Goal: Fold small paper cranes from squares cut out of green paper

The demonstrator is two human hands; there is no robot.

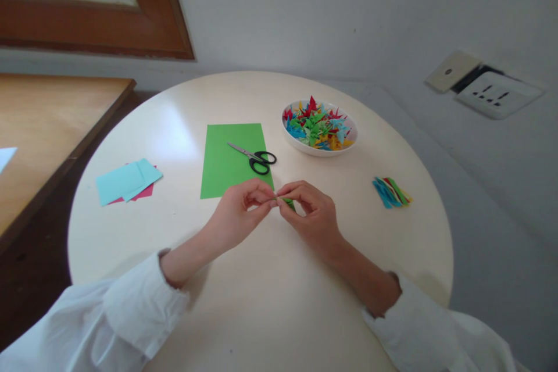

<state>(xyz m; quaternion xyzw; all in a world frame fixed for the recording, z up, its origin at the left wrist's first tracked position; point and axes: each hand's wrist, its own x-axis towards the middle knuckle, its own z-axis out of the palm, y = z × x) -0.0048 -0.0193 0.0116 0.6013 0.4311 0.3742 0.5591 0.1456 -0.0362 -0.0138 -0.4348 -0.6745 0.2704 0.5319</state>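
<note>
My left hand [238, 209] and my right hand [311, 212] meet over the middle of the round table, fingertips almost touching. Between them they pinch a small folded piece of green paper [288, 203], mostly covered by the fingers. Just beyond the hands lies a green paper sheet [222, 163], with black-handled scissors [255, 157] resting on it, blades pointing to the upper left. Behind my right hand stands a white bowl [320, 152] full of folded paper cranes [316, 126] in red, green, blue, yellow and other colours.
Light blue paper pieces [124, 180] lie over red paper [148, 190] on the left of the white table [174, 122]. Narrow coloured paper strips [391, 192] are piled at the right. A wooden surface [52, 110] adjoins on the left; a wall socket [492, 93] is at the right.
</note>
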